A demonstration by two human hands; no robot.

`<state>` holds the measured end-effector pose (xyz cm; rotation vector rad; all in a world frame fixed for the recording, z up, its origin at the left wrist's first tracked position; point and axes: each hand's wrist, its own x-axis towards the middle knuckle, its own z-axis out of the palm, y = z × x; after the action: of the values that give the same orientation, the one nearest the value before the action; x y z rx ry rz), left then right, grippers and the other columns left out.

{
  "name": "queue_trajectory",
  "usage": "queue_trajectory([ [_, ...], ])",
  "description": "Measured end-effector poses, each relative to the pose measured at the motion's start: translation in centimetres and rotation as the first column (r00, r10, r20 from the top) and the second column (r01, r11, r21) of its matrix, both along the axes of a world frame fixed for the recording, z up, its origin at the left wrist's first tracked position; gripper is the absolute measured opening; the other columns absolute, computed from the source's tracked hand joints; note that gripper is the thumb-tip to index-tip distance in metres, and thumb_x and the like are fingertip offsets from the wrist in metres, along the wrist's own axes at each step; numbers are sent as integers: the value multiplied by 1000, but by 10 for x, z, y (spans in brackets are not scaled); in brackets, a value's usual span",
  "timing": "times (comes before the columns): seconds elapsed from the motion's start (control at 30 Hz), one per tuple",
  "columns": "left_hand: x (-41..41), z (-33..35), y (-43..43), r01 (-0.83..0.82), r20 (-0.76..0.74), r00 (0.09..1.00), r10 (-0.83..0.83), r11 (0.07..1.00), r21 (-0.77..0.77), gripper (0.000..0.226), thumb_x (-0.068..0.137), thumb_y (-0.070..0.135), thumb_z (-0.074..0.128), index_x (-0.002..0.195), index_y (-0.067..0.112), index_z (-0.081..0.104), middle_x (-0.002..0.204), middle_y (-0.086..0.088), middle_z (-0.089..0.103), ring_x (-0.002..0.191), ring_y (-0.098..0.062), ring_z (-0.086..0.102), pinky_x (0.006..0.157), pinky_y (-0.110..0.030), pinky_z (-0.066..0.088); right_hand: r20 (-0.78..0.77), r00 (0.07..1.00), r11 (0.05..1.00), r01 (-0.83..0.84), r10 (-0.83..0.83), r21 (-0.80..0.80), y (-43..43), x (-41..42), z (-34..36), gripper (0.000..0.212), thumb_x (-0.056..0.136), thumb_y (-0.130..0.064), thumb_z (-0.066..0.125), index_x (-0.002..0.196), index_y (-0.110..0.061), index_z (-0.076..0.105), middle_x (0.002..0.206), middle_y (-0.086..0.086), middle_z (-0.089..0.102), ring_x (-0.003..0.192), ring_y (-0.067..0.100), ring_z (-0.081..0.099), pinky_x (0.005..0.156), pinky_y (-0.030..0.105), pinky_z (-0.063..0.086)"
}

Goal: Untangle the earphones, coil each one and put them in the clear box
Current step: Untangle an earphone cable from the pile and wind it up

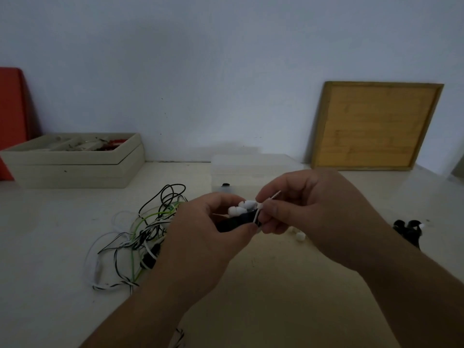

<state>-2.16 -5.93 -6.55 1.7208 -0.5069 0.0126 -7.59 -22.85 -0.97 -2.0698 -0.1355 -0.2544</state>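
My left hand (200, 237) grips a coiled black earphone bundle (236, 221) with white ear tips (242, 208) sticking out on top. My right hand (316, 209) pinches a thin white tie (263, 203) wrapped around that bundle. To the left on the table lies a tangle of black, white and green earphone cables (140, 234). The clear box (251, 172) stands behind my hands near the wall, with a small dark item (226, 185) at its front. A coiled black earphone (409, 231) lies on the table at the right.
A beige compartment tray (75, 162) with small parts sits at the back left beside a red board (12, 116). A wooden framed board (376, 126) leans on the wall at the back right. Small white ear tips (300, 236) lie under my right hand.
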Motion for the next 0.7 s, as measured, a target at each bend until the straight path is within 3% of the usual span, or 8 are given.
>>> queue_trajectory([
  [0.13,2,0,0,-25,-24,999,24,998,-62,28,70,15,82,92,29,74,87,5,76,80,-15,73,72,-41,62,8,998,998,58,-58,27,-4,2,-1,12,91,-9,64,89,-14,74,69,1,73,58,11,69,56,17,53],
  [0.27,1,2,0,-36,-41,999,32,995,-97,29,71,10,82,89,30,73,86,6,76,78,-16,74,72,-42,63,4,993,993,116,-116,-34,-5,5,-3,11,89,-13,67,82,-15,74,65,0,72,53,8,67,52,13,49],
  [0.47,0,3,-1,-60,-93,995,47,989,-139,28,69,10,82,91,25,73,86,3,76,79,-19,74,74,-46,62,32,995,994,89,-91,66,-7,4,-1,8,85,-7,70,81,-11,74,63,4,72,54,15,69,53,20,54],
  [0.7,-3,2,0,-25,-61,998,21,998,-62,30,68,13,83,90,32,73,86,10,76,80,-9,73,69,-25,60,20,1000,983,5,-9,186,-7,4,-5,12,87,2,65,87,-7,73,69,9,74,61,22,71,58,25,57],
])
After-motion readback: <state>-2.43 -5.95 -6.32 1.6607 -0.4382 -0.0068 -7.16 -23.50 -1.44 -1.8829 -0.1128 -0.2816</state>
